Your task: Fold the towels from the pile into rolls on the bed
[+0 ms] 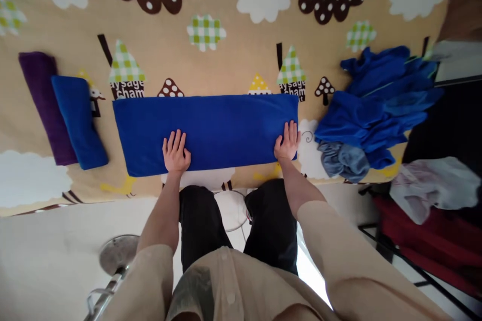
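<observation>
A blue towel [214, 125], folded into a long band, lies flat across the patterned bed cover [233, 55] in front of me. My left hand [175, 151] rests flat on its near edge, left of centre, fingers spread. My right hand [287, 141] lies flat on the towel's near right corner, fingers stretched out. Neither hand grips anything.
At the left lie a folded purple towel [43, 100] and a folded blue towel [78, 120] side by side. A heap of blue cloths [376, 105] with a grey one [344, 160] sits at the right. A rack with red and pale fabric [433, 190] stands beside the bed.
</observation>
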